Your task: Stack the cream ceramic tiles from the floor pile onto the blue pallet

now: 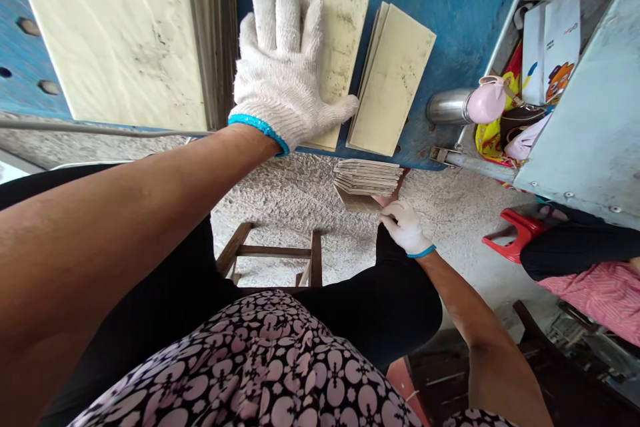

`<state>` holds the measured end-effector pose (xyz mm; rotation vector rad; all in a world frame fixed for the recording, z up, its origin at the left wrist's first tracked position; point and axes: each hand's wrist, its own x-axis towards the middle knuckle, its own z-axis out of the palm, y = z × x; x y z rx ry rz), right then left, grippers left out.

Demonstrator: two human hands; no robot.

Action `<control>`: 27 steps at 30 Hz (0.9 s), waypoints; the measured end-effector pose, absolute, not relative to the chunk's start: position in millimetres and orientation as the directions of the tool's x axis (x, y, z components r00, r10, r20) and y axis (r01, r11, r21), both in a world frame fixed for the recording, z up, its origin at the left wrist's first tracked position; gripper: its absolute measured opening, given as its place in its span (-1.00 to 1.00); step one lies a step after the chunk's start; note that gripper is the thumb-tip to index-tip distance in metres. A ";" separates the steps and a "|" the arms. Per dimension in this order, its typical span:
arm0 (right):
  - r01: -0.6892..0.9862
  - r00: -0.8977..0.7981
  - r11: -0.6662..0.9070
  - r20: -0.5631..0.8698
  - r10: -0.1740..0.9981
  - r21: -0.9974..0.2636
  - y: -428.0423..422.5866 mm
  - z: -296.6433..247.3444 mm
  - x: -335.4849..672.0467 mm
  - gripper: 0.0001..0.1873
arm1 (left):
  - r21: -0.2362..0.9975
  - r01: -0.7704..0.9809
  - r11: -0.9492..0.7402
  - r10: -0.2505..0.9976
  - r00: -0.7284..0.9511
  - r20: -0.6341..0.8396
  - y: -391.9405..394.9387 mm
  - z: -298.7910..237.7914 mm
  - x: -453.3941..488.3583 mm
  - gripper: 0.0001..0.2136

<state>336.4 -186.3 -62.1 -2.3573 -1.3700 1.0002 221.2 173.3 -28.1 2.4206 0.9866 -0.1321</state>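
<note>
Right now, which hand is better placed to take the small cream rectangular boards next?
Probably the left white-gloved hand: its thumb lies beside those boards, while the right gloved hand touches the fanned pale slats below.

- White knitted-cloth gloves [280, 83]: matt, ribbed.
- Cream rectangular sheets [395, 80]: smooth, faint sheen, dark scuffing.
- Blue painted surface [445, 27]: scuffed.
- Silver cylindrical metal flask [445, 107]: shiny.
- Grey floor [280, 193]: rough, gritty.
- Brown wooden frame [275, 251]: matt.
- Red plastic stool [533, 223]: smooth, glossy.
</note>
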 end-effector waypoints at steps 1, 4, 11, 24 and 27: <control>0.604 0.353 -0.567 -0.450 0.820 -0.560 -189.7 -65.3 335.5 -0.88 | 0.418 0.680 -0.602 0.626 0.728 -0.281 173.7 -28.0 221.7 0.11; 0.447 0.381 -0.625 -0.496 0.780 -0.639 -196.1 -76.3 335.1 -0.81 | 0.426 0.678 -0.599 0.628 0.728 -0.275 173.6 -28.2 222.2 0.10; 0.404 0.290 -0.664 -0.600 0.746 -0.629 -195.7 -99.9 340.5 -0.71 | 0.473 0.649 -0.596 0.633 0.742 -0.222 172.4 -28.1 219.1 0.06; 0.301 0.428 -0.741 -0.609 0.668 -0.600 -159.2 -50.8 331.9 -0.75 | 0.464 0.636 -0.616 0.625 0.754 -0.204 172.9 -24.9 219.3 0.02; 0.237 0.511 -0.773 -0.602 0.614 -0.588 -149.3 -25.9 336.3 -0.71 | 0.470 0.631 -0.618 0.617 0.759 -0.208 172.7 -22.6 218.8 0.00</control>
